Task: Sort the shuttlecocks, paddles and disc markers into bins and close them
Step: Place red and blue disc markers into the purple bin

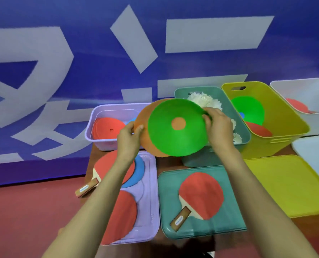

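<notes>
- A paddle [201, 194] lies unsorted on the teal lid [229, 226].
- The left hand [129, 138] pinches the orange disc [145, 138]; the right hand [218, 127] pinches the green disc [173, 138]. Both discs are aloft and overlap.
- Risk: an edge pinch may slip, dropping a disc among the shuttlecocks [203, 101] in the teal bin [197, 159].

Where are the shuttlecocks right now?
In the head view, the shuttlecocks sit in the teal bin, between the purple bin and yellow bin, partly hidden by the right hand.
</notes>
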### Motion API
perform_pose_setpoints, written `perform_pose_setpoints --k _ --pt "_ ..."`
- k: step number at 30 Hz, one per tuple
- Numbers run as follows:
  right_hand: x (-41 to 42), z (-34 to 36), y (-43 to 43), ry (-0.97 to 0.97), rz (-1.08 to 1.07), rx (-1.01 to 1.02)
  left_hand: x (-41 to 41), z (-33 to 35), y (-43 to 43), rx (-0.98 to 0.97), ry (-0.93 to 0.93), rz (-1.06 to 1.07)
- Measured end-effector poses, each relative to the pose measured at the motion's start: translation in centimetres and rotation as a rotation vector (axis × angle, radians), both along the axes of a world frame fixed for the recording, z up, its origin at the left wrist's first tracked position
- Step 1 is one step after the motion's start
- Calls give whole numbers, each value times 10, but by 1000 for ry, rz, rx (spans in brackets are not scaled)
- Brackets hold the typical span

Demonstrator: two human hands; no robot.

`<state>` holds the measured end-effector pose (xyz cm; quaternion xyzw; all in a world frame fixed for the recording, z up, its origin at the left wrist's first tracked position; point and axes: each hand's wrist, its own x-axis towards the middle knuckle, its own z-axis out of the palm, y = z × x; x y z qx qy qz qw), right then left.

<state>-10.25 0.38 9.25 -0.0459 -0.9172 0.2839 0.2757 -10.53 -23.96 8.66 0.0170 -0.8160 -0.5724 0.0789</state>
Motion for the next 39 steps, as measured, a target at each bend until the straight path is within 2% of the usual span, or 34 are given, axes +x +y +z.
perform_pose_setpoints --k 7,12,15,17,25,29,35,39 --pt "-20 28 99 68 -105 -80 -41 25 93 -108 -64 -114" --pt "-55 48 184 121 -99 -13 -60 39 178 -365 -137 -173" --pt "-77 56 227 95 -95 36 -63 43 230 -280 -301 -336" --pt "-93 58 254 67 -91 50 -69 44 264 -315 -309 -384" --pt "-143 19 341 -143 -60 172 -115 26 382 -571 -251 -429" --pt "-172 -11 362 -288 19 218 -135 -6 422 -803 -306 -530" --pt "-203 -46 371 -498 111 293 -143 -40 447 -1184 -265 -622" --pt "-209 -69 372 -552 149 355 -143 -44 449 -1240 -284 -694"
